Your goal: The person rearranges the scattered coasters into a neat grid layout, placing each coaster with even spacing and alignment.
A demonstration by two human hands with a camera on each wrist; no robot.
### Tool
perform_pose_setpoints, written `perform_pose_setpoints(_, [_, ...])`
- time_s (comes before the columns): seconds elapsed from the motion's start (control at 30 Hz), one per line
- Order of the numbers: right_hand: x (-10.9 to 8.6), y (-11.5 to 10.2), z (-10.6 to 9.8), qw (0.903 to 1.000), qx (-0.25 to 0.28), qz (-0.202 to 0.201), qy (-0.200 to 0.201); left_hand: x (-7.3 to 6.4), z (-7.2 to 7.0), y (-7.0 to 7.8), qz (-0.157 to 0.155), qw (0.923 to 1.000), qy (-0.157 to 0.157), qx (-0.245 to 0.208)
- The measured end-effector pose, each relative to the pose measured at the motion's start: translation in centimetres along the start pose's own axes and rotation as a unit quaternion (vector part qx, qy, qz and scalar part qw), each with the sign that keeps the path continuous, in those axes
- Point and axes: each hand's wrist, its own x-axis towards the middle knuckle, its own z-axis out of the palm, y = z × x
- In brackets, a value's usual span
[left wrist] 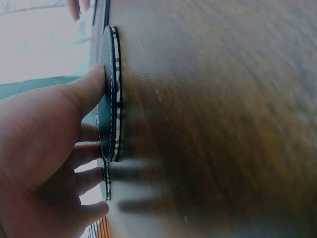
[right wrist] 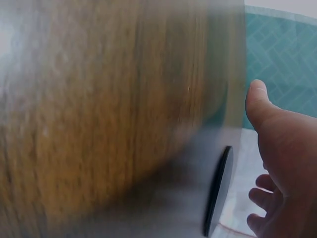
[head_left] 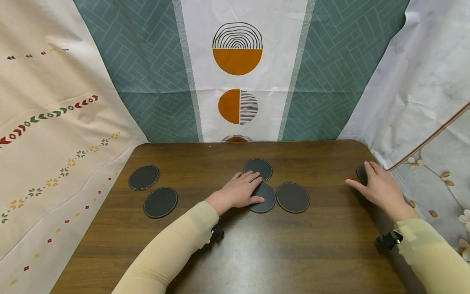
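Observation:
Three round dark coasters with stitched rims lie in the middle of the table. In the head view, my left hand (head_left: 238, 191) is over the near-left coaster (head_left: 269, 199), its fingertips reaching the edge of the back coaster (head_left: 258, 165). The left wrist view shows its thumb (left wrist: 93, 84) on the coaster's (left wrist: 105, 111) face, fingers loosely extended. To the right of it is the third coaster (head_left: 293, 198). At the table's right edge, my right hand (head_left: 383, 190), thumb spread, is by a partly covered coaster (head_left: 361, 174). The right wrist view shows that coaster (right wrist: 221, 191) apart from the hand.
Two more coasters, one farther back (head_left: 143, 177) and one nearer (head_left: 160, 202), lie at the left of the brown wooden table (head_left: 257, 257). Patterned cloth (head_left: 154, 73) hangs behind the table and along both sides.

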Motion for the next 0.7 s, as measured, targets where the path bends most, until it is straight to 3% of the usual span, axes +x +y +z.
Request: perform_pose_setpoints(0.7, [-0.4, 2.9, -0.6, 0.9966, 0.007, 0.061, -0.054, -0.1, -0.1, 0.0, 0.001, 1.0, 0.004, 0.0])
